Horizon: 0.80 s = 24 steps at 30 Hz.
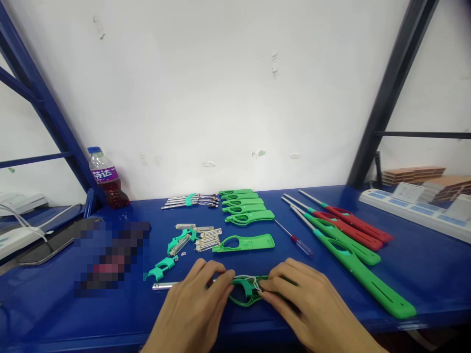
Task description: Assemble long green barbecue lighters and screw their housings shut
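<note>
Near the table's front edge lies an open green lighter shell (245,300) with a teal trigger (246,287) and a thin white wire (253,280) in it. A metal tube (164,286) sticks out to the left. My left hand (200,299) is closed on the shell's left part, where the tube enters. My right hand (301,294) pinches at the shell's right part beside the wire; its fingertips hide what lies between them.
Green half shells (250,216), metal tubes (176,202), teal parts (162,267) and clear cartridges (208,242) lie behind. A screwdriver (302,246), green lighters (382,289) and red lighters (362,228) are to the right. A bottle (106,179) stands at the back left.
</note>
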Available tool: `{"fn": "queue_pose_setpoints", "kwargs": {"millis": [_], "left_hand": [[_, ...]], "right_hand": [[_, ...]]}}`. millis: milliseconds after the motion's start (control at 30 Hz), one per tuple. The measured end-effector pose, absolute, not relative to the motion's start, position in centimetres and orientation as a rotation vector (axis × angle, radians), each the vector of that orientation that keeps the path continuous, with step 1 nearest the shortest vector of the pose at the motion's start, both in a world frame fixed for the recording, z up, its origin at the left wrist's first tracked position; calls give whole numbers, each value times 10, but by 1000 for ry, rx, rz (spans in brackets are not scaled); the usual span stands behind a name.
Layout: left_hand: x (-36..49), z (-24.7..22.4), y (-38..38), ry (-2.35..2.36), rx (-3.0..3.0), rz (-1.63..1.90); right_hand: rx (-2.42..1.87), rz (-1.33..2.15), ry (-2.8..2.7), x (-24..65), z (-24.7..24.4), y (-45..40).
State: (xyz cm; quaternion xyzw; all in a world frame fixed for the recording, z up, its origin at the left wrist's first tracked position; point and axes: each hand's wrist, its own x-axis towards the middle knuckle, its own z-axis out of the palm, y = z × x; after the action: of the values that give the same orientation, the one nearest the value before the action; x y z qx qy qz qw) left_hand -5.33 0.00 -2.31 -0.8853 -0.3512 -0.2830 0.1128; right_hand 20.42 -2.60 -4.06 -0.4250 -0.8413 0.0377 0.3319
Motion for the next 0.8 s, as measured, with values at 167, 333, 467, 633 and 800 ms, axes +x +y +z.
{"fn": "queue_pose_setpoints", "kwargs": {"millis": [167,333,467,633,800], "left_hand": [[-70,-13,7,-1118,-2543,-802],[-80,-4,10,-1145,-2647,-727],[-77,-6,9,-1119,-2683,-714],[-66,-14,4,-1081,-2689,-815],[-56,-22,6,-1040,-2699,-834]], "right_hand": [[-1125,124,-2190,204,-39,-25],[-1126,117,-2188,204,-38,-26],[-1124,103,-2182,204,-38,-27],[-1125,127,-2191,204,-39,-25],[-1126,157,-2192,204,-39,-25]]}}
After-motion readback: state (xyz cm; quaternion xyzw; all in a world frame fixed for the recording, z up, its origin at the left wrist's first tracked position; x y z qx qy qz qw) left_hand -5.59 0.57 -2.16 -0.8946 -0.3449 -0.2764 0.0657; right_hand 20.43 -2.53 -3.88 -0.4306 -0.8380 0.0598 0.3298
